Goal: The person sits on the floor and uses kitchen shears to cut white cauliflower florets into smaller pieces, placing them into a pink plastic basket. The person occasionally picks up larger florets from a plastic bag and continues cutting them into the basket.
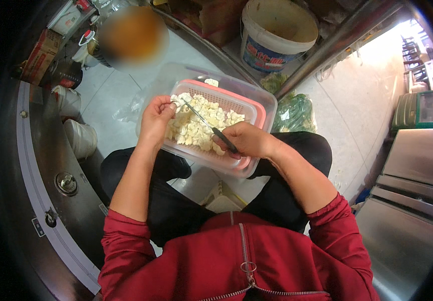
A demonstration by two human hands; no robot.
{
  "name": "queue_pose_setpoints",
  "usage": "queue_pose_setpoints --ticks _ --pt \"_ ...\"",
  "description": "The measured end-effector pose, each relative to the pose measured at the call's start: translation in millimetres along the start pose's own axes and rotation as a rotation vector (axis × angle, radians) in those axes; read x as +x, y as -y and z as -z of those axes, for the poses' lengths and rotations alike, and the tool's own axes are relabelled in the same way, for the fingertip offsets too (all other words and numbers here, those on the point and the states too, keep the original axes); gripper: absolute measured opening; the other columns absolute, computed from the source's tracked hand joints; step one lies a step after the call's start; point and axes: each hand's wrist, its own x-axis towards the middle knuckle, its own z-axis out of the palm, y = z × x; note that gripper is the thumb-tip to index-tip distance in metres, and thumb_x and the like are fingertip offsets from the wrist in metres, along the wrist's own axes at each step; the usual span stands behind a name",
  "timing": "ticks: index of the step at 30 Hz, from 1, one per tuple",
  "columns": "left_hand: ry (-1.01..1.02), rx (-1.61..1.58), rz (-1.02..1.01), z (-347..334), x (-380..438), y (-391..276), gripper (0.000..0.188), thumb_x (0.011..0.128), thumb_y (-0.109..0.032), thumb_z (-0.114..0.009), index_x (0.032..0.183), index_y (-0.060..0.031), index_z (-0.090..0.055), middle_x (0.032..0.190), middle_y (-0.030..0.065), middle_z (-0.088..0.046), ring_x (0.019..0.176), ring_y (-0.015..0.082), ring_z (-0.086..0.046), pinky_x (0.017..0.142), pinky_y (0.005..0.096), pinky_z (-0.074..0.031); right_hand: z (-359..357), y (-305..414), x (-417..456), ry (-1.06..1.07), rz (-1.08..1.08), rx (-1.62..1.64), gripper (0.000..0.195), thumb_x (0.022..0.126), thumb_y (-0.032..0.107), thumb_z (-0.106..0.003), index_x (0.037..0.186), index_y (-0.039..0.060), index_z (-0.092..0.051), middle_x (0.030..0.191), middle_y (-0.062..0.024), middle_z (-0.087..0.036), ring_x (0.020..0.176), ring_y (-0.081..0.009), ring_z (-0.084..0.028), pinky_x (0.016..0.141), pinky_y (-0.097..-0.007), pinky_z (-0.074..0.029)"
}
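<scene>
My left hand (159,113) pinches a cauliflower piece (180,101) over the far left part of a pink-rimmed basket (259,113). Scissors (205,120) with black handles are in my right hand (243,140), their blades pointing up and left to that piece. Many small cauliflower florets (197,129) lie in the basket, which stands inside a larger clear plastic tub (271,101). One loose white floret (211,82) rests between the basket's far rim and the tub's wall.
A white bucket (276,49) stands at the far right, near a metal rack leg (299,75). Greens in a plastic bag (297,113) lie right of the tub. White pails (81,139) and bottles line the left side. Stainless steel units (408,195) stand at the right.
</scene>
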Motion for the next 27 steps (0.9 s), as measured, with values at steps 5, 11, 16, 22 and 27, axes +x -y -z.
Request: queue_pose_setpoints --ticks 5,11,16,22,27 --pt "0.046 -0.136 0.157 4 -4 2 0.014 0.09 -0.005 -0.052 0.103 -0.0018 -0.054 0.093 0.0038 -0.057 0.076 0.0105 -0.054 0.07 0.0229 -0.046 -2 8 -3 0.078 -0.165 0.177 0.034 0.091 0.031 -0.053 0.068 0.0075 -0.057 0.055 0.0002 -0.049 0.049 -0.0078 -0.044 0.044 -0.0232 -0.033" --pt "0.144 -0.166 0.203 -1 -7 -15 0.02 0.091 -0.006 -0.049 0.11 -0.0024 -0.052 0.104 0.0073 -0.056 0.088 0.0162 -0.06 0.071 0.0257 -0.049 14 23 -15 -0.028 0.031 0.238 0.039 0.088 0.041 -0.058 0.067 0.0088 -0.053 0.054 0.0004 -0.05 0.049 -0.0053 -0.045 0.043 -0.0194 -0.032" --pt "0.414 -0.175 0.146 -29 -25 -17 0.018 0.089 -0.002 -0.049 0.107 -0.0031 -0.053 0.103 0.0049 -0.056 0.086 0.0145 -0.06 0.077 0.0275 -0.051 -1 11 16 -0.291 0.209 0.307 0.039 0.083 0.03 -0.068 0.106 0.0032 -0.054 0.089 -0.0035 -0.06 0.071 -0.0092 -0.056 0.061 -0.0213 -0.044" --pt "0.521 -0.081 -0.012 -33 -23 -18 0.021 0.083 0.005 -0.046 0.1 -0.0037 -0.054 0.103 0.0044 -0.055 0.086 0.0133 -0.059 0.077 0.0275 -0.051 -3 4 26 -0.289 0.235 0.295 0.035 0.079 0.019 -0.068 0.107 0.0021 -0.055 0.085 -0.0038 -0.061 0.072 -0.0104 -0.057 0.066 -0.0228 -0.047" --pt "0.491 -0.245 0.05 -24 -24 -23 0.012 0.085 -0.002 -0.048 0.096 -0.0041 -0.054 0.099 0.0059 -0.054 0.084 0.0143 -0.057 0.073 0.0275 -0.049 5 15 16 -0.257 0.187 0.341 0.032 0.078 0.018 -0.07 0.102 0.0007 -0.057 0.086 -0.0045 -0.061 0.075 -0.0117 -0.058 0.065 -0.0241 -0.048"
